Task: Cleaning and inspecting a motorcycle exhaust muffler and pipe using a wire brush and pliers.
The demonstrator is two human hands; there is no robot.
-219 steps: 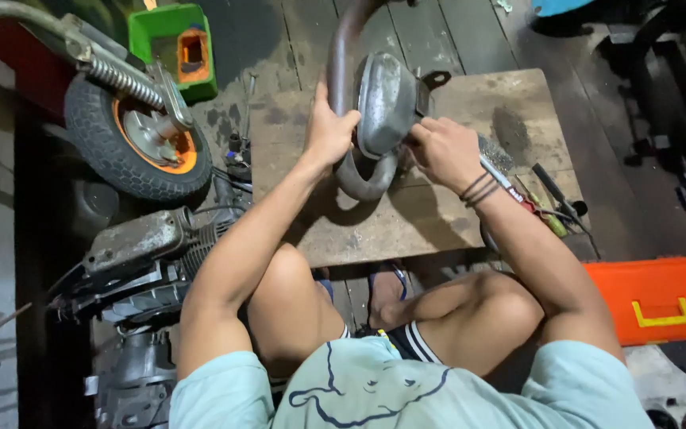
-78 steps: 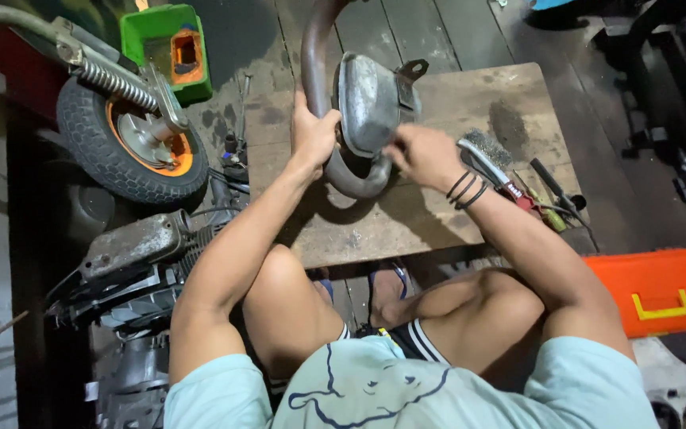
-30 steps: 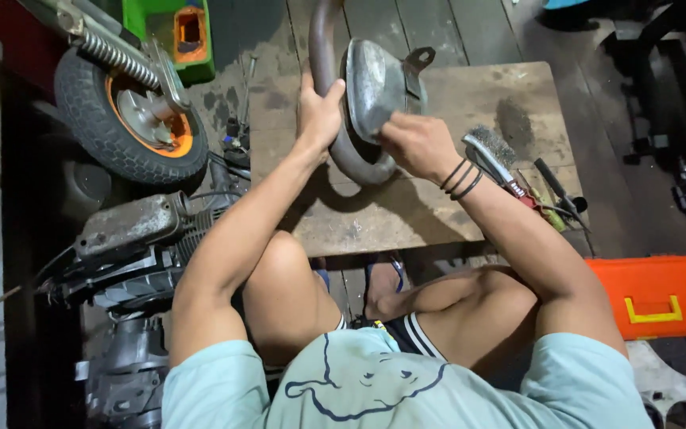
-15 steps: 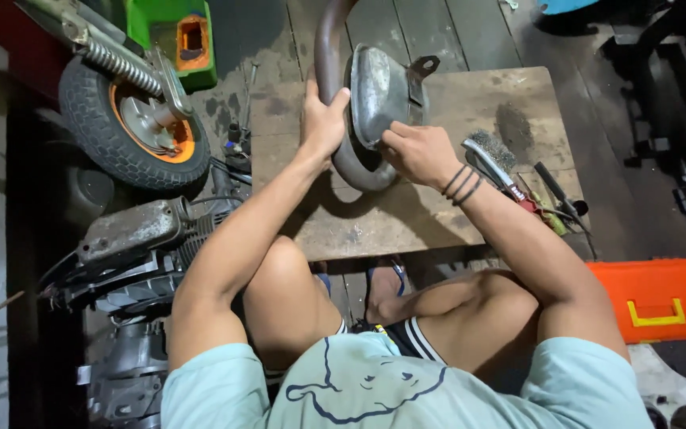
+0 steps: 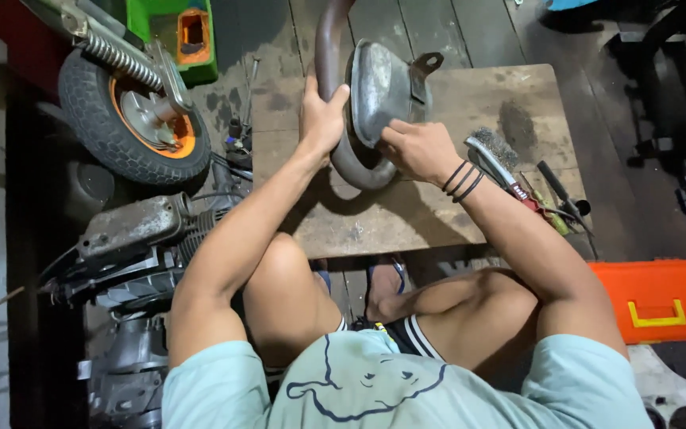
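The person sits by a low wooden board (image 5: 438,214). A grey metal exhaust muffler (image 5: 379,87) with a curved pipe (image 5: 335,151) stands on it. The left hand (image 5: 321,119) wraps around the pipe. The right hand (image 5: 416,149) presses its curled fingers on the muffler's lower side. A wire brush (image 5: 492,155) lies just beside the right wrist. A small wheel (image 5: 132,119) sits to the left.

My left hand (image 5: 321,115) grips the curved grey metal exhaust pipe (image 5: 329,63), and my right hand (image 5: 418,149) presses on its dull silver muffler shell (image 5: 379,87), over the stained wooden worktop (image 5: 470,95). A wire brush (image 5: 495,159) lies just beside my right wrist; an orange-rimmed small wheel (image 5: 132,119) stands to my left.
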